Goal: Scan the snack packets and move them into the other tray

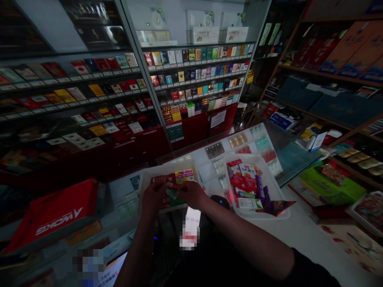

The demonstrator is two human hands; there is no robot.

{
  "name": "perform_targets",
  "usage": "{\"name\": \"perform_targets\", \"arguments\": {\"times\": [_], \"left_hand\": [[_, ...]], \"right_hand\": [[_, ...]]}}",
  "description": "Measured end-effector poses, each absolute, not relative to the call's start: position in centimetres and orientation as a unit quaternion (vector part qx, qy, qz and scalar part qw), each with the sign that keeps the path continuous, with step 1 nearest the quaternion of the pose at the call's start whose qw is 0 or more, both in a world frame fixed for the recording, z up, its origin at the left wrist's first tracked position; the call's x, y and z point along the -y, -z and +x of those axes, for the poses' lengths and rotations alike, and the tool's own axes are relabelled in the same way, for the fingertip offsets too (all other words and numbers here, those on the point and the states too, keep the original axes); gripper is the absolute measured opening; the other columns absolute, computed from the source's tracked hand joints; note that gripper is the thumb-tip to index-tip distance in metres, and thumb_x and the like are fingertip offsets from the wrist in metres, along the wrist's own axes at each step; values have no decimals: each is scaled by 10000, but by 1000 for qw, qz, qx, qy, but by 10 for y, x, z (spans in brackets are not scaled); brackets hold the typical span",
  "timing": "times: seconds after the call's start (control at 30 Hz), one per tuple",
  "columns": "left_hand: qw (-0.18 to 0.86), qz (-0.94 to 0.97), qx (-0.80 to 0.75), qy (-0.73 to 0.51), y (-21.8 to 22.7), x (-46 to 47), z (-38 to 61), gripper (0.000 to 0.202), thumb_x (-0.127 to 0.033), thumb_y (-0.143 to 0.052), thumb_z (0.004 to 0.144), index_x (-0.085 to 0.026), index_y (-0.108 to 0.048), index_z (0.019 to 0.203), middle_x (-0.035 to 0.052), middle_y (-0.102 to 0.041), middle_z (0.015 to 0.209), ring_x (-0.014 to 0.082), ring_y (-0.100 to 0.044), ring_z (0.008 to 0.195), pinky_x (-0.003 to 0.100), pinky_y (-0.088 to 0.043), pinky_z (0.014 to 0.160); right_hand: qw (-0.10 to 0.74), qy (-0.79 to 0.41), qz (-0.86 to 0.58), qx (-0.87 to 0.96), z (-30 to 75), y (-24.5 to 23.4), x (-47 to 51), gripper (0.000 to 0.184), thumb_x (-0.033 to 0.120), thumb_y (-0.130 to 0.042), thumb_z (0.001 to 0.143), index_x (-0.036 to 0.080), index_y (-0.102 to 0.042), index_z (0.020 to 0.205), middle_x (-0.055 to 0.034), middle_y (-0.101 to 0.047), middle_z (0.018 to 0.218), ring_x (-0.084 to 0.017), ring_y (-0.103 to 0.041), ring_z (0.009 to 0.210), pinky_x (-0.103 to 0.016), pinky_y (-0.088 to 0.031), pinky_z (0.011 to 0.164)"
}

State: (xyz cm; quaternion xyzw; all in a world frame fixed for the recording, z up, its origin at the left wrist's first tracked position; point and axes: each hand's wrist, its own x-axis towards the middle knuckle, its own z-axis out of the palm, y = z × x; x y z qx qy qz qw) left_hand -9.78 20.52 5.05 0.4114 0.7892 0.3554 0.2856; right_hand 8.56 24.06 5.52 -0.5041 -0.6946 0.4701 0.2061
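Over a white plastic bin [143, 191] on the glass counter, my left hand [154, 195] and my right hand [191, 194] are closed, fingers pinching a small red packet [170, 185] between them. A white patch like a barcode label shows on it. In the bin lie dark red packages [160, 179], a yellow and purple box [184, 175] and something green, partly hidden by my hands. A white paper slip [193, 219] with printed digits hangs below my right wrist.
To the right stands a second white bin [278, 214] of colourful snack packets. A red AWOKG box [60, 211] lies at the left. Behind the glass counter [206, 179], shelves [197, 59] hold rows of small boxes. More goods fill the right-hand shelving [323, 75].
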Motion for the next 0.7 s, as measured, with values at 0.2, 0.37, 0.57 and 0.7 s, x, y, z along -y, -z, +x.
{"name": "perform_targets", "arguments": {"times": [0.2,0.37,0.57,0.7], "left_hand": [[283,446,-765,-368,-56,-209,-89,314,-408,-630,794,-217,-748,1013,52,-770,985,241,-700,910,327,-515,830],[308,488,-719,-388,-57,-219,-58,278,-375,-647,763,-188,-746,943,63,-764,976,235,-698,898,336,-515,854],[360,517,-681,-374,-62,-226,-6,322,-399,-628,784,-168,-725,986,66,-756,930,224,-694,849,319,-520,771],[406,543,-631,-376,-69,-226,35,285,-383,-641,790,-176,-718,970,56,-754,916,211,-689,847,315,-520,778]], "right_hand": [[224,-442,-507,705,99,-62,-247,124,241,-648,775,191,-759,801,-18,-729,785,-148,-619,707,-235,-377,605],[273,-448,-525,670,130,-66,-254,127,209,-648,770,196,-752,843,-17,-738,816,-160,-646,765,-238,-431,666],[321,-447,-571,610,188,-60,-248,106,220,-626,792,192,-710,851,-19,-729,819,-152,-642,741,-248,-452,677],[343,-407,-607,591,233,-53,-244,92,245,-628,801,183,-690,827,-20,-710,797,-156,-635,744,-259,-448,696]]}}
